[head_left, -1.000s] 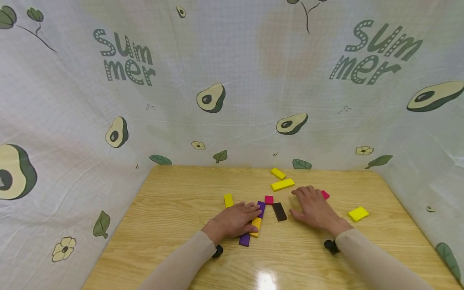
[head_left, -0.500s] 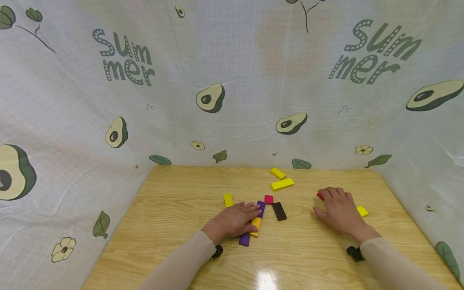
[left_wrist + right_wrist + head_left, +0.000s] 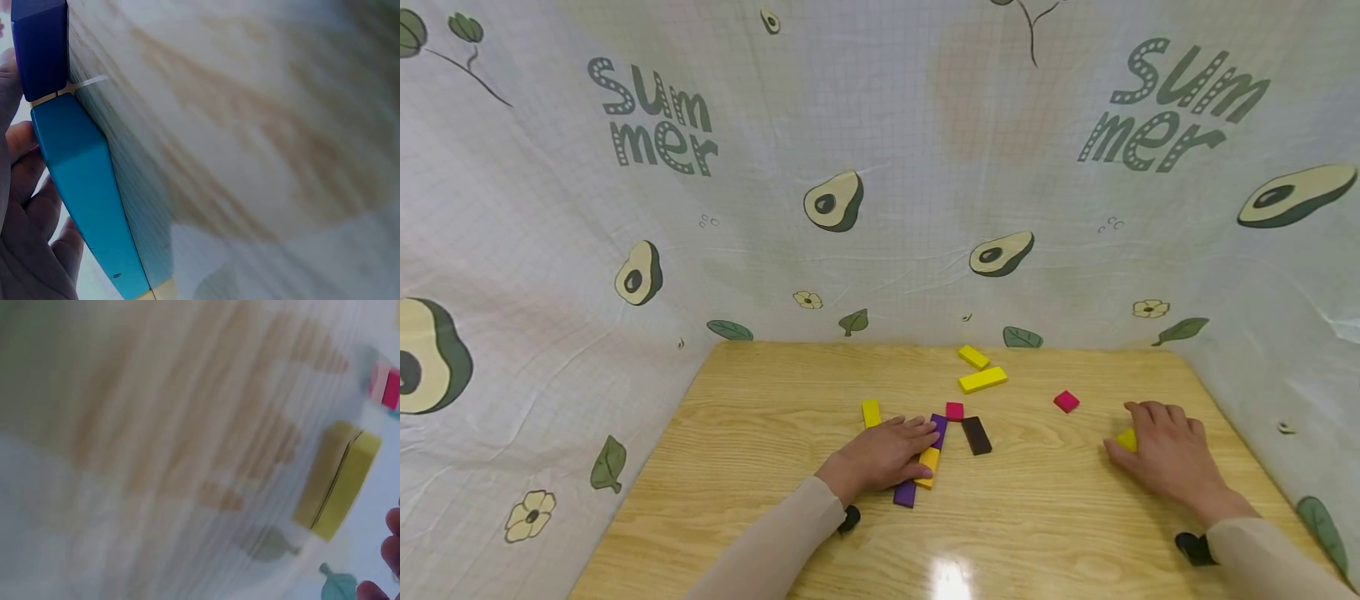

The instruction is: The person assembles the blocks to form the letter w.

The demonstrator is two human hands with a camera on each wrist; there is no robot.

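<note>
My left hand lies over a group of blocks, its fingers reaching across a purple block and its thumb on an orange block. A second purple block pokes out below the palm. The left wrist view shows a blue-teal block along the fingers; in the head view the hand hides it. On the right, my right hand hovers around a yellow block, thumb and fingers spread. Seen from the right wrist, its fingertips are apart from that block.
Two yellow blocks lie toward the back of the wooden table. A small red block and a dark brown block sit right of the left hand. Another red block lies farther right. A yellow block stands out behind the left hand.
My right hand has moved right, passing over the red block, which is now uncovered, to the yellow block at the right. The left hand has stayed in place on the blocks.
</note>
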